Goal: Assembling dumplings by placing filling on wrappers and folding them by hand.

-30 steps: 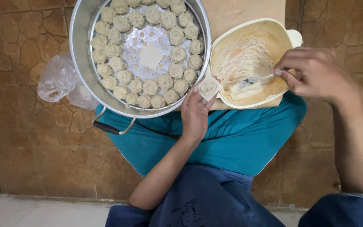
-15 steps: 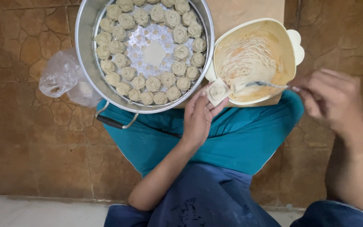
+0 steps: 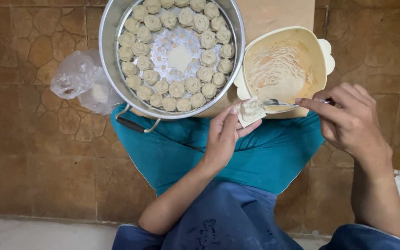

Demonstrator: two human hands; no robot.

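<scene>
Left hand cups a dough wrapper on its curled fingers, just below the cream bowl. Right hand pinches a spoon, its tip on the wrapper. Steamer tray of dumplings sits left of the bowl; plastic bag lies on the floor beyond.

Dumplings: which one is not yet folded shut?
The dumpling in the left hand, outside the steamer pan. Its wrapper lies open with filling showing; those in the pan are all pinched shut.
</scene>
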